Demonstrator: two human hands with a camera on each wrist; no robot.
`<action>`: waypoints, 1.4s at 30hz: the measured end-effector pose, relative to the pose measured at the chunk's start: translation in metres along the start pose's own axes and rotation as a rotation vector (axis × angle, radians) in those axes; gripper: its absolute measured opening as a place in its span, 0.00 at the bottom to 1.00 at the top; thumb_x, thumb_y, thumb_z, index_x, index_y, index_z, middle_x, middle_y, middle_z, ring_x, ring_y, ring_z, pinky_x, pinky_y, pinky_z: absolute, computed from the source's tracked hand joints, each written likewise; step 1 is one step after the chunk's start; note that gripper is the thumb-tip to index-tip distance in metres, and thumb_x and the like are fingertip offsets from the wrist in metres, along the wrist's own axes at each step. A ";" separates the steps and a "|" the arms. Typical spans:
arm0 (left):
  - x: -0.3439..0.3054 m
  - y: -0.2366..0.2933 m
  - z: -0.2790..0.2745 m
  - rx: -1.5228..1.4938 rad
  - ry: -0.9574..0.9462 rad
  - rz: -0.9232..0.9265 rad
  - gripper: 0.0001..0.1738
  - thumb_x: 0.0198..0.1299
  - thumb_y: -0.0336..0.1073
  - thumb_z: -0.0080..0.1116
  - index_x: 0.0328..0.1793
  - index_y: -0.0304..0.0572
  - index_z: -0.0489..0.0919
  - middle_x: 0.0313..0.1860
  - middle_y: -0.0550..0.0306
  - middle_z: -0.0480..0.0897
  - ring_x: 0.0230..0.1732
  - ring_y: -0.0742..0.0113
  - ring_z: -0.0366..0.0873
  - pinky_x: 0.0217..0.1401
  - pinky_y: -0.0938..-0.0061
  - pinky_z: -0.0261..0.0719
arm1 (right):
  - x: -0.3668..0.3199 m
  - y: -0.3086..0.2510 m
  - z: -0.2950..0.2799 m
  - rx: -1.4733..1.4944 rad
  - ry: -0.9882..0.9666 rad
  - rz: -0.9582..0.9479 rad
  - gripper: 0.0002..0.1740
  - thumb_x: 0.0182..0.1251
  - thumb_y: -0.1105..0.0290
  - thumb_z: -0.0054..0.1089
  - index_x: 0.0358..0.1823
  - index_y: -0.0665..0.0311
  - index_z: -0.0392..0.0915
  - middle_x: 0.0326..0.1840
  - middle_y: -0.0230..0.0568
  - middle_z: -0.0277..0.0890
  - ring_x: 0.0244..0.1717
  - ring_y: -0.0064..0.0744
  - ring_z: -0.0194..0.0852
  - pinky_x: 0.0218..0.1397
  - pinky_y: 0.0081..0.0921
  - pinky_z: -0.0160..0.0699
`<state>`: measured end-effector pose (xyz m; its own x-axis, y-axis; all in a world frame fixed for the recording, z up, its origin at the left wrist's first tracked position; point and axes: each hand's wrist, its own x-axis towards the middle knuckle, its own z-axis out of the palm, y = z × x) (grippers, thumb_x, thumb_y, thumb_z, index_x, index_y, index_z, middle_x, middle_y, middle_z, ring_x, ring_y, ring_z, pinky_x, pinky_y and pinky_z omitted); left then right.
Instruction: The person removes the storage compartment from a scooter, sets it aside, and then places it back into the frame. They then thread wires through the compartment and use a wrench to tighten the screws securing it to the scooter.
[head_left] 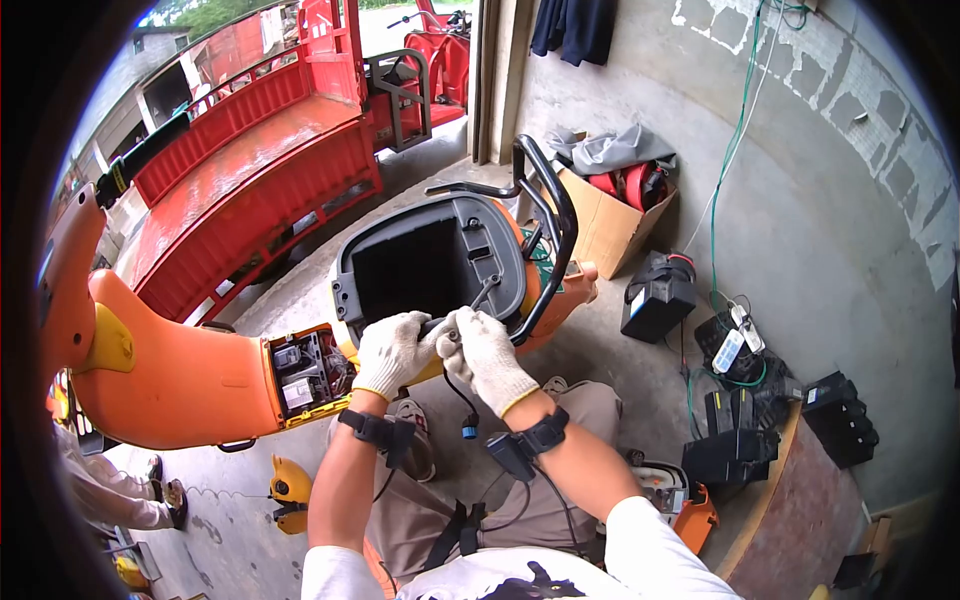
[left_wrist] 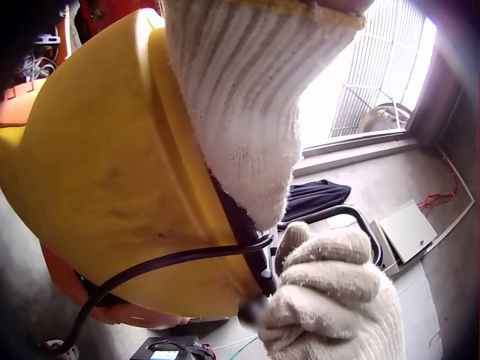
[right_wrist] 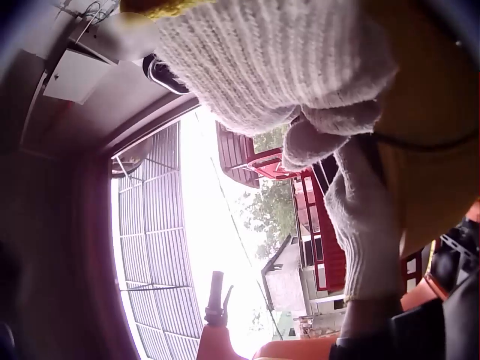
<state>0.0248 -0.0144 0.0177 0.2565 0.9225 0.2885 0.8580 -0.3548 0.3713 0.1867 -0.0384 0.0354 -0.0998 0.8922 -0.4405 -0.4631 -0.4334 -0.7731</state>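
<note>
Both hands wear white knitted gloves and meet at the near rim of the open black storage bucket [head_left: 400,225] of an orange and yellow scooter. My left hand [head_left: 392,350] has its fingers bent around a black cable at the rim. Close beside it, my right hand [head_left: 485,352] grips the cable with curled fingers, well seen in the left wrist view. From between the hands the black cable [left_wrist: 161,261] runs down over the yellow side panel [left_wrist: 112,150]. It ends in a blue connector [head_left: 469,431] hanging loose. The gloves hide the gripped part.
A black grab bar [head_left: 566,220] rises behind the bucket. An open compartment with wiring [head_left: 305,375] lies to the left, beside the orange footboard. On the right are a cardboard box [head_left: 610,220], black battery packs [head_left: 658,295] and green cables. A red cargo tricycle [head_left: 250,190] stands outside; another person's legs [head_left: 115,485] show.
</note>
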 end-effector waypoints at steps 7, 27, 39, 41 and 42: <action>-0.001 0.004 -0.011 -0.033 -0.028 0.048 0.32 0.65 0.65 0.62 0.51 0.42 0.90 0.39 0.44 0.89 0.41 0.44 0.89 0.47 0.56 0.86 | -0.001 -0.029 -0.091 -0.705 -0.217 -0.374 0.07 0.70 0.73 0.53 0.36 0.59 0.81 0.24 0.39 0.78 0.26 0.35 0.79 0.30 0.30 0.78; -0.005 0.001 -0.006 0.156 -0.065 0.150 0.34 0.59 0.59 0.73 0.61 0.40 0.83 0.43 0.43 0.89 0.44 0.44 0.88 0.49 0.54 0.86 | -0.007 0.004 -0.049 -0.097 0.086 -0.109 0.15 0.82 0.58 0.47 0.46 0.58 0.78 0.16 0.33 0.70 0.10 0.23 0.60 0.12 0.23 0.55; -0.006 0.001 -0.005 0.175 -0.051 0.147 0.32 0.60 0.59 0.71 0.60 0.41 0.84 0.43 0.43 0.89 0.43 0.43 0.89 0.48 0.54 0.85 | -0.010 -0.065 -0.096 -0.177 0.126 0.046 0.10 0.68 0.66 0.62 0.30 0.62 0.83 0.12 0.20 0.61 0.07 0.16 0.51 0.10 0.22 0.48; -0.006 0.000 -0.005 0.172 -0.054 0.150 0.32 0.61 0.58 0.70 0.60 0.41 0.84 0.43 0.43 0.89 0.43 0.43 0.89 0.48 0.55 0.85 | 0.015 -0.094 -0.124 -0.337 0.116 0.090 0.12 0.67 0.61 0.62 0.29 0.58 0.82 0.13 0.18 0.62 0.08 0.15 0.53 0.12 0.18 0.48; -0.006 -0.001 -0.005 0.170 -0.057 0.150 0.31 0.61 0.58 0.70 0.60 0.41 0.84 0.43 0.43 0.89 0.43 0.43 0.89 0.48 0.55 0.85 | 0.016 -0.109 -0.126 -0.412 0.081 0.063 0.13 0.69 0.60 0.62 0.28 0.58 0.82 0.15 0.17 0.63 0.09 0.15 0.53 0.13 0.17 0.49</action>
<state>0.0206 -0.0203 0.0198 0.4072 0.8704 0.2767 0.8698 -0.4620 0.1731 0.3459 0.0072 0.0549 -0.0397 0.8564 -0.5148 -0.0654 -0.5163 -0.8539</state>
